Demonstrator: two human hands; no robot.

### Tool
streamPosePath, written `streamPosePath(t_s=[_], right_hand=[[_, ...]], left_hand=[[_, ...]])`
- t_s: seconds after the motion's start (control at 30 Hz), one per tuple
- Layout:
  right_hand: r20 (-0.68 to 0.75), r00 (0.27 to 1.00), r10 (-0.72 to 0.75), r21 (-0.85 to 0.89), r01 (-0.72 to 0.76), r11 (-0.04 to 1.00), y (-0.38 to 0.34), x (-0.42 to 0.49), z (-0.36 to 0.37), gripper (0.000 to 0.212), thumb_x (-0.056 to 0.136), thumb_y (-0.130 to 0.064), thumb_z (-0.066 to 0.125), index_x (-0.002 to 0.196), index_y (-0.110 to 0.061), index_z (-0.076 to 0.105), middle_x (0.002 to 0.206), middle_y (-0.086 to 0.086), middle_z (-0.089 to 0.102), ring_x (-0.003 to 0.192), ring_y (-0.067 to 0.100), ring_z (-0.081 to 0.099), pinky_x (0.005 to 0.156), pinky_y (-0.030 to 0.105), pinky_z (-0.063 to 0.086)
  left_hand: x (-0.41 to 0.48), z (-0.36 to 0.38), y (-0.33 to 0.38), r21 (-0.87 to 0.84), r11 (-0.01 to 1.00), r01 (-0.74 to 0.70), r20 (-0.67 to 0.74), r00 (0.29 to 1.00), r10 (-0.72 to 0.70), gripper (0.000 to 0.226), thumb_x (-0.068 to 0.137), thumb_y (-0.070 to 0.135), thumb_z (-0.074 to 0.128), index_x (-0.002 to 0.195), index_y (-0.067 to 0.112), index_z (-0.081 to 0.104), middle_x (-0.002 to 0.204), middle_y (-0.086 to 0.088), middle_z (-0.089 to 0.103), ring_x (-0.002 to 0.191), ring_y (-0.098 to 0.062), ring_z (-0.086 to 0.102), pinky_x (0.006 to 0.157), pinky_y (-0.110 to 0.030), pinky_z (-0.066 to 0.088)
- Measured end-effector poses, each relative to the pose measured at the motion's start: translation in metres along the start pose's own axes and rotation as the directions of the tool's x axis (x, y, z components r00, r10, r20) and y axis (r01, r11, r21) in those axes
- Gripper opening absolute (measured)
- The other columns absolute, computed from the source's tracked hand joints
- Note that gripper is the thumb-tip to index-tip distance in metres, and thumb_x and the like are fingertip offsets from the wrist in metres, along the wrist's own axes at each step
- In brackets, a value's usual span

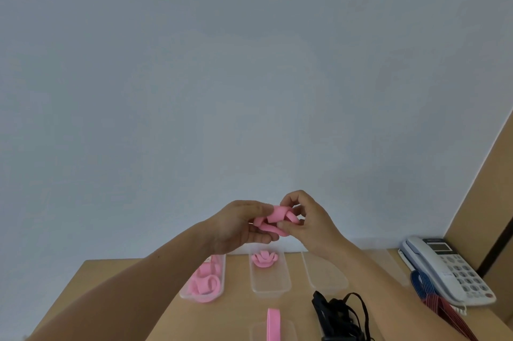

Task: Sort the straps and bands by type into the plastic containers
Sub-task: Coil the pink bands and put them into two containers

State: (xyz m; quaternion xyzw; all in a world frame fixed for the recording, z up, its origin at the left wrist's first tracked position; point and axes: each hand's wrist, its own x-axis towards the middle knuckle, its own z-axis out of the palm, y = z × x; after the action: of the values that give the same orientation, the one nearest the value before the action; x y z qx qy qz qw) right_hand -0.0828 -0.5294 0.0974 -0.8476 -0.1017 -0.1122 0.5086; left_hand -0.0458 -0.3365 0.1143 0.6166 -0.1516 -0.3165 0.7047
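One pink band (273, 219), left hand (239, 227), right hand (310, 222)

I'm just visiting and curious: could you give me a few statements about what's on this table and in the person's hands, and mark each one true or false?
1. The left hand and the right hand together hold a pink band up above the table. True.
2. The black straps lie inside a container. False: they lie on the table itself.
3. A telephone stands at the table's right end. True.
4. The leftmost container holds blue bands. False: it holds pink bands.
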Motion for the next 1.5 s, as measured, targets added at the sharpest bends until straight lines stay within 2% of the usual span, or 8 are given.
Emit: streamPosePath(t_s=[0.13,0.3,0.43,0.6,0.77,1.1,1.27,1.5], right_hand=[[0.062,0.997,0.056,0.104,-0.062,0.993,-0.002,0.004,-0.008,0.027,0.077,-0.009,0.074,0.095,-0.023,0.061,0.092,-0.014,0.065,0.084,0.008,0.059,0.074,0.022,0.052],[0.149,0.973,0.174,0.273,-0.210,0.939,-0.005,0.007,-0.005,0.027,0.076,-0.019,0.064,0.103,-0.016,0.066,0.101,0.008,0.069,0.077,0.017,0.066,0.075,0.024,0.054],[0.077,0.974,0.212,0.252,-0.224,0.941,-0.002,0.009,0.002,0.016,0.091,-0.012,0.064,0.106,-0.017,0.069,0.098,0.006,0.071,0.080,0.021,0.070,0.077,0.025,0.057],[0.101,0.962,0.254,0.122,-0.265,0.956,-0.001,0.013,0.006,0.023,0.087,-0.023,0.074,0.108,-0.017,0.069,0.095,0.007,0.073,0.071,0.015,0.069,0.078,0.029,0.059],[-0.013,0.962,0.272,0.122,-0.269,0.955,-0.002,0.015,0.017,0.019,0.083,-0.027,0.077,0.096,-0.015,0.072,0.086,0.006,0.072,0.061,0.015,0.064,0.070,0.029,0.057],[-0.171,0.936,0.306,0.077,-0.297,0.952,-0.016,0.023,0.045,0.051,0.067,-0.052,0.083,0.082,-0.005,0.067,0.057,0.001,0.066,0.050,0.014,0.056,0.057,0.025,0.044],[-0.239,0.923,0.301,0.033,-0.302,0.953,-0.019,0.026,0.063,0.046,0.070,-0.047,0.083,0.078,-0.006,0.064,0.069,0.007,0.070,0.045,0.008,0.057,0.048,0.021,0.041],[-0.343,0.894,0.287,-0.086,-0.334,0.939,0.006,0.024,0.080,0.041,0.077,-0.049,0.076,0.073,-0.011,0.061,0.067,0.003,0.068,0.059,0.017,0.066,0.062,0.032,0.052]], left_hand=[[0.003,-0.003,-0.004,-0.008,1.000,-0.022,0.012,1.000,0.022,0.033,0.097,0.015,0.056,0.121,-0.007,0.061,0.104,-0.023,0.068,0.086,-0.030,0.066,0.078,-0.033,0.055],[0.005,-0.013,-0.009,-0.025,0.999,-0.043,-0.061,0.997,0.041,0.045,0.083,0.008,0.068,0.125,-0.002,0.059,0.112,-0.024,0.066,0.087,-0.031,0.067,0.075,-0.031,0.055],[0.005,-0.017,-0.011,-0.002,0.997,-0.080,-0.089,0.993,0.079,0.040,0.085,0.000,0.071,0.123,0.001,0.060,0.107,-0.022,0.067,0.085,-0.032,0.068,0.077,-0.032,0.056],[0.006,-0.019,-0.018,0.114,0.986,-0.119,-0.119,0.984,0.132,0.039,0.086,-0.006,0.069,0.121,0.007,0.059,0.107,-0.019,0.065,0.083,-0.031,0.070,0.083,-0.036,0.058],[0.010,-0.023,-0.027,0.125,0.975,-0.183,-0.236,0.949,0.208,0.036,0.081,-0.002,0.076,0.110,-0.003,0.055,0.106,-0.020,0.063,0.079,-0.034,0.072,0.080,-0.040,0.060],[0.009,-0.047,-0.028,0.059,0.972,-0.228,-0.248,0.940,0.235,0.034,0.080,0.003,0.078,0.094,0.006,0.047,0.093,-0.028,0.068,0.077,-0.037,0.072,0.073,-0.038,0.060],[0.009,-0.063,-0.034,0.044,0.976,-0.213,-0.239,0.946,0.217,0.033,0.081,0.005,0.077,0.090,0.008,0.045,0.088,-0.026,0.070,0.077,-0.036,0.072,0.078,-0.043,0.060],[0.020,-0.070,-0.055,0.019,0.982,-0.189,-0.242,0.952,0.188,0.035,0.083,0.005,0.077,0.086,0.009,0.042,0.091,-0.029,0.067,0.075,-0.037,0.071,0.076,-0.044,0.059]])
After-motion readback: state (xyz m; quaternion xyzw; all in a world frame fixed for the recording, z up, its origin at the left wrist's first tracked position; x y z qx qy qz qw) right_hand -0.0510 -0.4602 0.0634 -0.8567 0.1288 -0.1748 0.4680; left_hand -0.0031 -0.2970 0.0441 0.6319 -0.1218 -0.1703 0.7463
